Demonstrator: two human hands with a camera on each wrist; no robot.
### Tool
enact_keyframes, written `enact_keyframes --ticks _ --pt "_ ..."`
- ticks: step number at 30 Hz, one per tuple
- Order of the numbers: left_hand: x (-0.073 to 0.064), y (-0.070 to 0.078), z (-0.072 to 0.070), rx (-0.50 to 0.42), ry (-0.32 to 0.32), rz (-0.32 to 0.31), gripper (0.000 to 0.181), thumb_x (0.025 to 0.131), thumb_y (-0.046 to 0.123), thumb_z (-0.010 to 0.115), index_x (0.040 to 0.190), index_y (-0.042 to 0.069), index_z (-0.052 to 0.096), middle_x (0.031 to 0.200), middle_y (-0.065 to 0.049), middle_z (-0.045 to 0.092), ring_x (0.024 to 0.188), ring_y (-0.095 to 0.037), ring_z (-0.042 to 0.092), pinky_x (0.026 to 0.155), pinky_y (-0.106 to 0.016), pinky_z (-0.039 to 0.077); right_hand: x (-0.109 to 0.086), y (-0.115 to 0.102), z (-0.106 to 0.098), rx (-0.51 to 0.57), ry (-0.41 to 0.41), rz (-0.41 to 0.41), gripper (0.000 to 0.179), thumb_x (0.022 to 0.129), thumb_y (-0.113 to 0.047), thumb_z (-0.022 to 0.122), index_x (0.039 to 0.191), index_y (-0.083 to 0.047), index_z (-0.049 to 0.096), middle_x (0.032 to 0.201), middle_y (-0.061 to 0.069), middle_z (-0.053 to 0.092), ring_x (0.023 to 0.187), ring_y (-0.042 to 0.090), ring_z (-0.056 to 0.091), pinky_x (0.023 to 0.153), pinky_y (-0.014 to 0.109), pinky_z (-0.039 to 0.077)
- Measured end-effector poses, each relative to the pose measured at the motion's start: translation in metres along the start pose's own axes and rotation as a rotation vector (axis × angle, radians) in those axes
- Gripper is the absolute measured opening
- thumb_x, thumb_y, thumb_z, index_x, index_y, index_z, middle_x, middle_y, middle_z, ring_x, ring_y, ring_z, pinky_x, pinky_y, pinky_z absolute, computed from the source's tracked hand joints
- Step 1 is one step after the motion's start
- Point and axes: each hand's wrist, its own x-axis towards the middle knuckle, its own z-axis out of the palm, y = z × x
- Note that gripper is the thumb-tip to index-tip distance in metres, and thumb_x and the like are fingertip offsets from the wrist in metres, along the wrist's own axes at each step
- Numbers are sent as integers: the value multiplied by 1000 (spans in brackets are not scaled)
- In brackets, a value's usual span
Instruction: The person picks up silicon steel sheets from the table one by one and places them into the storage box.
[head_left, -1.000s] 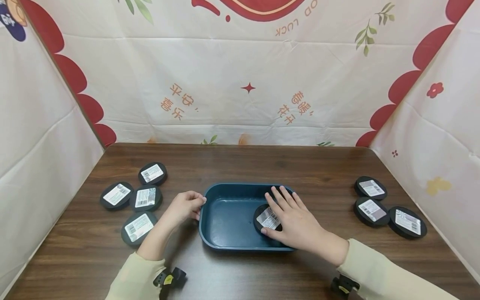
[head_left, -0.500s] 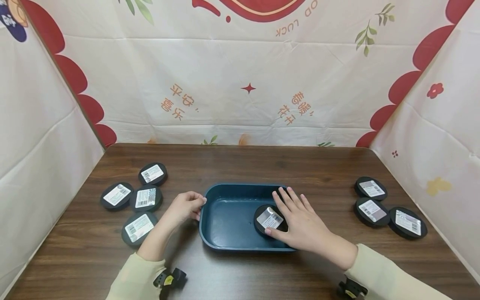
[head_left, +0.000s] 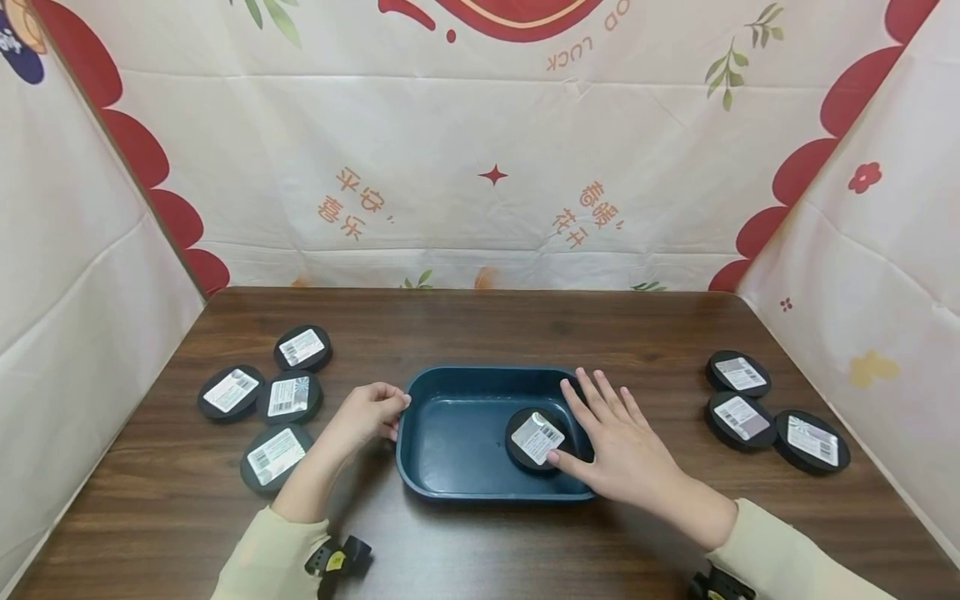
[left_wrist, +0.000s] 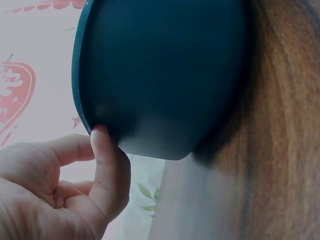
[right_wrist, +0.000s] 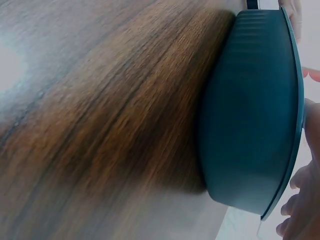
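A dark teal rectangular tray lies in the middle of the table. Its left rim is pinched between the thumb and fingers of my left hand; in the left wrist view a fingertip lies at the rim. Inside the tray, right of its centre, sits a round black disc with a white barcode label facing up. Above the tray's right end my right hand is spread with straight fingers, its thumb overlapping the disc's right edge. The right wrist view shows the tray's outer wall with fingers beyond the rim.
Several similar labelled black discs, among them a front one, lie left of the tray. To the right are 3 more, including the rightmost disc. A printed white cloth hangs behind the wooden table and along its sides.
My right hand has slid to the right, uncovering most of the disc in the tray. The disc stays in about the same place, and my left hand keeps its hold on the rim.
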Motion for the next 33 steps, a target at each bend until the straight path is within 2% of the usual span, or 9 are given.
enact_keyframes --ticks 12,22,29,33 --pt "0 0 0 -9 -4 4 22 90 7 54 100 -12 55 71 -6 53 59 -13 51 54 -24 50 -9 13 -1 6 32 46 89 83 -63 52 148 -11 22 154 14 14 142 32 5 111 52 3" --pt "0 -1 0 -26 -10 20 21 90 6 53 100 -13 53 70 -6 52 58 -12 52 53 -23 49 -19 26 -5 -10 47 76 87 84 -60 54 149 -11 21 154 17 12 141 32 2 111 54 0" --pt "-2 0 1 -21 -2 10 20 90 5 53 99 -13 54 70 -6 52 58 -12 52 53 -24 49 -24 29 -3 -15 65 81 86 85 -63 50 148 -11 23 153 17 13 141 32 3 111 50 -5" --pt "-2 1 1 -19 -3 10 21 90 6 53 100 -13 54 70 -6 53 58 -13 52 53 -24 49 -27 31 -6 -10 89 91 85 86 -60 52 148 -11 22 153 17 14 142 31 2 112 49 -4"
